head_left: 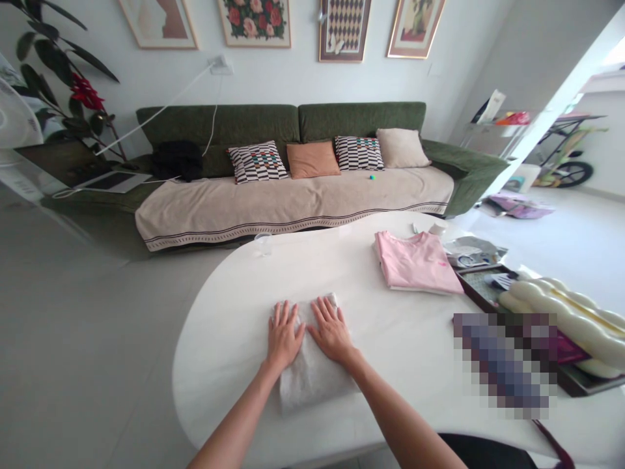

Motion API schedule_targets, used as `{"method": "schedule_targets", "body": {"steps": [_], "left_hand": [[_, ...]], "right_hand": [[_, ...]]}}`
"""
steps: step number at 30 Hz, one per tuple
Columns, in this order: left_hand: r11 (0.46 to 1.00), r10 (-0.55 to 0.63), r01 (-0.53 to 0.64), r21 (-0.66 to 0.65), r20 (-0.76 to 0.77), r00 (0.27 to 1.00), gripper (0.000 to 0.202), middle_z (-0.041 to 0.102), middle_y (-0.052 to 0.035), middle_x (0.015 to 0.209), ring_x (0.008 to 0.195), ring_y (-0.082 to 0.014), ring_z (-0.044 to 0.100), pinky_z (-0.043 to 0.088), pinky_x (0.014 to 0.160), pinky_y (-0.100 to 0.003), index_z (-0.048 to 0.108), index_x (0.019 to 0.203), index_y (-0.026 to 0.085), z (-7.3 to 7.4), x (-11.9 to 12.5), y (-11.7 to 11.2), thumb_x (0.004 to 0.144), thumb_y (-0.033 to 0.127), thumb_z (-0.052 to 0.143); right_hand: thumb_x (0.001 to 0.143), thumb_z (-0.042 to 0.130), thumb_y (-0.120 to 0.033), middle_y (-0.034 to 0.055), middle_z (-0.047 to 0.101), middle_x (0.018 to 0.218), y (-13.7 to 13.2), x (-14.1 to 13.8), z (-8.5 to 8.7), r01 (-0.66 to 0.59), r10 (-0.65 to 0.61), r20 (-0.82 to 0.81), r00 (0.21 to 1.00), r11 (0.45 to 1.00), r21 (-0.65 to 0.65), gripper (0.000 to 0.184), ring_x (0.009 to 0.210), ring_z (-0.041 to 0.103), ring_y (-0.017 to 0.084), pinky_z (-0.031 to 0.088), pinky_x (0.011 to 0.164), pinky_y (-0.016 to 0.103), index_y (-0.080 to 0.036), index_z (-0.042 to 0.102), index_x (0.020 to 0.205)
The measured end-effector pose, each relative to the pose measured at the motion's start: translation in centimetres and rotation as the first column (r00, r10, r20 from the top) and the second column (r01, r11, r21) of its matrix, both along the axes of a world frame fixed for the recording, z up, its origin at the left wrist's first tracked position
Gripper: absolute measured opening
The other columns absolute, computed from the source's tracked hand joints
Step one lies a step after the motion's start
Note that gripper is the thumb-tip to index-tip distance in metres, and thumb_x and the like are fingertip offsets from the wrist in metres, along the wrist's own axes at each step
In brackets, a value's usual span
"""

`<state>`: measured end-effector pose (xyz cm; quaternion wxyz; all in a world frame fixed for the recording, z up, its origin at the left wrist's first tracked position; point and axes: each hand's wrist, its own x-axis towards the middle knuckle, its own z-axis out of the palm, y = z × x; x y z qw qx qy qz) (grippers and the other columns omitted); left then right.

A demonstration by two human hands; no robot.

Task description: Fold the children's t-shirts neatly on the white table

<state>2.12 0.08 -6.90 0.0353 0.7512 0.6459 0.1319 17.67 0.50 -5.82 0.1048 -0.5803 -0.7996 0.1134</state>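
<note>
A folded white cloth (312, 374) lies on the white oval table (229, 339) in front of me. My left hand (284, 335) rests flat on the cloth's far left part, fingers spread and pointing away. Beside it, my right hand (331, 329) lies flat on the cloth's far right part, fingers stretched out. Both palms press down on the fabric and hold nothing. A folded pink shirt (417, 262) lies further back on the table, to the right of my hands.
A clear glass (262, 244) stands near the table's far edge. A dark tray (481, 290) with papers and a cream padded object (566, 312) sit at the right. Behind the table stands a green sofa (293, 124) with cushions.
</note>
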Motion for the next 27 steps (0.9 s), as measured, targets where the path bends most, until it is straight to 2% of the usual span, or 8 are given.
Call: {"method": "schedule_targets", "body": {"steps": [8,20,22,24,25,27], "left_hand": [[0.992,-0.014,0.011,0.128,0.026,1.000,0.048,0.034,-0.0082,0.139,0.130,-0.0279,0.021,0.026,0.101,-0.046,0.039,0.131,0.019,-1.0,-0.2,0.1,0.086,0.035,0.038],[0.992,-0.033,0.018,0.128,0.119,0.992,0.048,0.033,-0.0081,0.139,0.130,-0.0281,0.019,0.024,0.102,-0.048,0.039,0.131,0.019,-1.0,-0.2,0.0,0.085,0.035,0.040],[0.992,-0.051,0.030,0.121,0.173,0.984,0.046,0.033,-0.0073,0.139,0.131,-0.0274,0.018,0.024,0.103,-0.048,0.040,0.130,0.020,-1.3,-0.3,0.1,0.086,0.034,0.039],[0.992,-0.065,0.034,0.120,0.261,0.963,0.042,0.033,-0.0074,0.139,0.131,-0.0250,0.020,0.024,0.103,-0.045,0.042,0.127,0.020,-1.4,-0.8,0.4,0.087,0.031,0.037],[0.992,-0.045,0.005,0.126,0.317,0.948,0.041,0.033,-0.0084,0.139,0.130,-0.0238,0.021,0.024,0.104,-0.043,0.043,0.126,0.018,-1.4,-1.1,0.6,0.087,0.028,0.037],[0.982,0.077,-0.143,0.121,0.437,0.896,0.041,0.034,-0.0130,0.136,0.129,-0.0234,0.025,0.026,0.103,-0.040,0.045,0.123,0.014,-1.0,-1.7,1.0,0.084,0.026,0.041]], "right_hand": [[0.087,0.025,-0.052,0.0048,0.015,0.146,0.1,0.1,-0.4,0.011,-0.010,-0.028,1.000,0.999,0.039,0.060,0.133,0.008,0.020,0.012,0.105,0.043,-0.021,0.022,0.138],[0.087,0.031,-0.048,0.0058,0.017,0.145,-0.1,0.0,-0.6,0.007,-0.004,-0.044,0.999,0.998,0.057,0.059,0.133,0.009,0.021,0.013,0.104,0.043,-0.021,0.023,0.138],[0.086,0.035,-0.045,0.0059,0.019,0.145,0.0,0.1,-0.6,-0.002,0.007,-0.092,0.996,0.999,0.054,0.057,0.133,0.011,0.021,0.014,0.104,0.044,-0.021,0.025,0.137],[0.084,0.040,-0.038,0.0056,0.024,0.143,0.5,0.5,-0.6,0.045,-0.035,-0.224,0.974,0.998,0.041,0.053,0.132,0.016,0.021,0.017,0.104,0.042,-0.022,0.033,0.134],[0.083,0.041,-0.033,0.0063,0.026,0.143,0.8,0.8,-0.6,0.100,-0.086,-0.300,0.950,0.995,0.029,0.050,0.131,0.019,0.020,0.019,0.103,0.041,-0.021,0.036,0.131],[0.081,0.042,-0.024,0.0114,0.032,0.139,1.8,1.6,-0.4,0.241,-0.222,-0.414,0.883,0.970,-0.005,0.049,0.128,0.025,0.022,0.022,0.101,0.041,-0.016,0.039,0.129]]}}
